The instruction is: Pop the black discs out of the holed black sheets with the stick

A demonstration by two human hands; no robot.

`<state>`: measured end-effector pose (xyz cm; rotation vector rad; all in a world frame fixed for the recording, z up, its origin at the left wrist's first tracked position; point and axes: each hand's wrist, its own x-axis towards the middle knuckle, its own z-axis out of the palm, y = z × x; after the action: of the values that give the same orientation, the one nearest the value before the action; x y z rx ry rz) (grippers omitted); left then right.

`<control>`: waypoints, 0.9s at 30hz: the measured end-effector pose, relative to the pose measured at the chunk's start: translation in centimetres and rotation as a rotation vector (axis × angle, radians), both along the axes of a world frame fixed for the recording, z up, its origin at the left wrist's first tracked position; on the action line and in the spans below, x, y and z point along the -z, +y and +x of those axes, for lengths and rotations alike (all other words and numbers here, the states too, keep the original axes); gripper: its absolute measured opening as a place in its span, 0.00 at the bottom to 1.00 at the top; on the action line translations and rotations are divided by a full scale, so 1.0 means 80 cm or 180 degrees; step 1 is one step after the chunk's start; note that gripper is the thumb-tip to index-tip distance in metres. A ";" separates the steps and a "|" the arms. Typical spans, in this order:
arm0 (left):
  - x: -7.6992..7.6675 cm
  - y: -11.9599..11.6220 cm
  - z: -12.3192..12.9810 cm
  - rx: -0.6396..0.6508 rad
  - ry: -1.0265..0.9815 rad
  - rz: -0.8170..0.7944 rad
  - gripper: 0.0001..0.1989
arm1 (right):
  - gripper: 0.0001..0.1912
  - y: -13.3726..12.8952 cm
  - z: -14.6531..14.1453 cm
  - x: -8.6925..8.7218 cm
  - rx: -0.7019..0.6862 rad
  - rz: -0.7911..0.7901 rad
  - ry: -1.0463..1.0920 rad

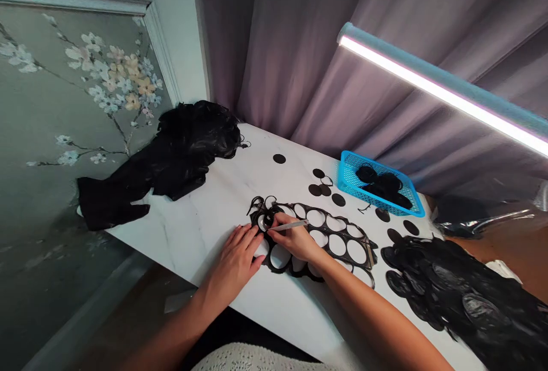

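Observation:
A black sheet with rows of round holes [328, 239] lies on the white marbled table [188, 240]. My left hand [242, 254] rests flat at its left end, fingers spread, fingertips on the sheet's edge. My right hand [295, 240] is closed around a thin, light-coloured tool [291, 225], whose tip is at a dark, curled piece [272, 214] near the sheet's upper left corner. White tabletop shows through the holes. What exactly the tip touches is too small to tell.
Black material is heaped at the back left [184, 148] and at the right [466, 302]. Black discs [338, 200] lie behind the sheet, near a blue basket [381, 182] of black pieces. A lit tube lamp [445, 88] hangs above.

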<state>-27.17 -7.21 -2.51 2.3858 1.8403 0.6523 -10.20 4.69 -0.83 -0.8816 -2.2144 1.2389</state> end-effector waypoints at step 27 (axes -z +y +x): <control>-0.008 -0.014 -0.001 -0.0103 -0.0059 0.0255 0.15 | 0.10 0.032 0.013 -0.038 0.0821 -0.0042 0.0179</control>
<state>-27.27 -8.31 -1.89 2.3943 1.8840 0.7624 -9.13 7.21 2.20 -1.0849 -1.9776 1.1421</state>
